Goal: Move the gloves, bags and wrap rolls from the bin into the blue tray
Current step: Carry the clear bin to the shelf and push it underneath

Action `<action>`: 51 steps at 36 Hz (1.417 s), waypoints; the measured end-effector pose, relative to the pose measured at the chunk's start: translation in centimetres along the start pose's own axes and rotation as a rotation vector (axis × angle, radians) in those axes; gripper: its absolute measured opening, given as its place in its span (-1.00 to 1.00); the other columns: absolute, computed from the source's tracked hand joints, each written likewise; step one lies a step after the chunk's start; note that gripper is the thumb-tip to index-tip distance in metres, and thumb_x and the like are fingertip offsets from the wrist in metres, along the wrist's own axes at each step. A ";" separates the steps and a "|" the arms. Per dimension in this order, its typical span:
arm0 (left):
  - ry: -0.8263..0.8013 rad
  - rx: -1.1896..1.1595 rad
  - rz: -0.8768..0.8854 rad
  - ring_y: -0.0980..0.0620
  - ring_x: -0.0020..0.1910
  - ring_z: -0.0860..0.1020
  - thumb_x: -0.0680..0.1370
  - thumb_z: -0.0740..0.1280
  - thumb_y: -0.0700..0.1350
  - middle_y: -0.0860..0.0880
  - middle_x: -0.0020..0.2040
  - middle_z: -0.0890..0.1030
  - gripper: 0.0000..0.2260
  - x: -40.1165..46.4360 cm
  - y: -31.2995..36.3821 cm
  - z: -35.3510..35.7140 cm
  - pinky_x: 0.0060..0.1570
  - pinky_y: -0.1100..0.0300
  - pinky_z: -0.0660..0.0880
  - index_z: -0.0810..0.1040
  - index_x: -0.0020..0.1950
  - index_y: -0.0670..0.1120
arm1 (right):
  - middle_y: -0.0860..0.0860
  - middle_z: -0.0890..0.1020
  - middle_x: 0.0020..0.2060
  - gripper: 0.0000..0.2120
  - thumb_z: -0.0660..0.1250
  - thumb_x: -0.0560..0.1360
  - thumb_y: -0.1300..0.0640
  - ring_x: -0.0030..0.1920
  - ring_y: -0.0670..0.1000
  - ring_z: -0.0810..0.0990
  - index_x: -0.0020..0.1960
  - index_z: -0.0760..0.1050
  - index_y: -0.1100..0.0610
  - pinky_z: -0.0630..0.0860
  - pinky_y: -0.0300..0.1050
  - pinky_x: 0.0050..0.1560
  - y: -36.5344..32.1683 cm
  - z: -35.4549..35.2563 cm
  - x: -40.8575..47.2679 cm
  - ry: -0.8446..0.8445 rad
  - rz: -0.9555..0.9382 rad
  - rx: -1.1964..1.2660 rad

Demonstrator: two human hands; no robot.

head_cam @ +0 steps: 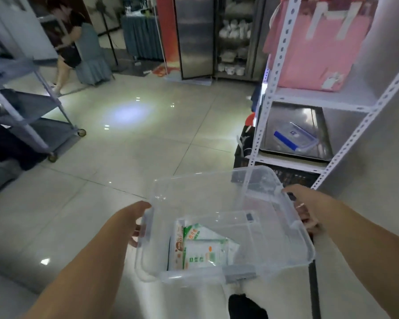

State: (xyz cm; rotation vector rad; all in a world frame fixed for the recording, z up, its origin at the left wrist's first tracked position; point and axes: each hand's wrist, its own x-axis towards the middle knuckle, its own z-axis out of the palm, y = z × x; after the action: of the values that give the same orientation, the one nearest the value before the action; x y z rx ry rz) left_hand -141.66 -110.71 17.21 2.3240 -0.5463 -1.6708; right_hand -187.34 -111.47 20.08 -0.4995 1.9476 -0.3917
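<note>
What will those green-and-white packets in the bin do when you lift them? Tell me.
The packets look like flat, thin film pouches, so probably floppy and light. Their glossy wrap may be slippery. They overlap loosely at one end of the bin, which both hands hold in the air, so they could slide if it tilts.

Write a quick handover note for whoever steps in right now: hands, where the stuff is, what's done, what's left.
Left hand grips the left end of the clear bin; right hand grips the right end, carrying it above the floor.
Green-and-white packets and an orange-printed box lie in the bin.
No blue tray in view.
Done: nothing moved out.
Left: set the bin down by the tray and transfer everything.
</note>
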 end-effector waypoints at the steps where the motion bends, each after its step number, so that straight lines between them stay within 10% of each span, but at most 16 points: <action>1: 0.001 -0.016 -0.015 -0.23 -0.11 0.61 0.43 0.42 0.05 -0.26 -0.02 0.63 -0.60 1.1 1.3 -0.3 -0.15 -0.20 0.54 0.55 0.17 -0.14 | 0.20 0.62 -0.11 -0.52 0.46 0.32 -0.11 -0.17 0.18 0.61 0.02 0.52 0.26 0.55 0.03 -0.22 -1.6 0.6 1.8 -0.031 0.009 -0.013; 21: 0.134 -0.201 -0.146 -0.22 0.18 0.50 0.57 0.31 -0.02 -0.23 0.29 0.50 -0.60 20.4 31.2 -9.4 -0.02 -0.22 0.47 0.40 0.40 -0.06 | 0.14 0.63 -0.03 -0.50 0.44 0.28 -0.15 -0.10 0.16 0.60 0.06 0.54 0.18 0.52 0.05 -0.13 -40.1 13.4 26.4 -0.242 -0.023 -0.136; 31: -0.013 -0.176 -0.061 -0.21 -0.13 0.57 0.56 0.32 -0.05 -0.24 -0.01 0.58 -0.75 35.9 53.9 -14.0 -0.24 -0.08 0.54 0.49 0.16 -0.15 | 0.11 0.57 -0.51 -0.58 0.45 0.23 -0.14 -0.53 0.10 0.55 -0.27 0.48 0.21 0.52 -0.01 -0.20 -58.3 17.2 37.4 -0.140 0.085 -0.075; 34: -0.030 -0.112 -0.012 -0.18 -0.16 0.57 0.56 0.31 -0.02 -0.21 -0.07 0.59 -0.80 38.7 61.9 -14.5 -0.17 -0.05 0.55 0.50 0.07 -0.14 | 0.14 0.65 -0.30 -0.58 0.43 0.30 -0.13 -0.27 0.15 0.62 -0.13 0.54 0.24 0.54 0.09 0.08 -63.1 16.7 39.5 -0.118 0.079 -0.021; 40: -0.068 0.042 0.062 -0.13 -0.24 0.53 0.54 0.33 0.01 -0.16 -0.16 0.53 -0.82 44.2 78.3 -12.8 -0.16 -0.03 0.52 0.49 -0.03 -0.09 | 0.16 0.64 -0.08 -0.52 0.39 0.39 -0.18 -0.11 0.19 0.62 0.03 0.56 0.22 0.57 0.05 -0.12 -70.0 14.4 44.3 -0.082 0.081 0.158; 51: -0.158 0.369 0.140 -0.19 -0.12 0.57 0.58 0.30 -0.02 -0.19 -0.01 0.58 -0.86 53.3 104.7 -1.6 -0.14 -0.08 0.57 0.51 0.03 -0.08 | 0.09 0.58 -0.29 -0.56 0.30 0.35 -0.20 -0.26 0.13 0.55 -0.11 0.52 0.19 0.44 -0.02 -0.14 -79.1 10.6 60.1 0.032 0.275 0.379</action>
State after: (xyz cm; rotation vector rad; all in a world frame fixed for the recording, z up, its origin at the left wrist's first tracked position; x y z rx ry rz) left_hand -142.44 -228.14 12.91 2.3311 -1.1069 -1.8236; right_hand -186.75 -210.57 7.23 0.0196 1.8805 -0.5759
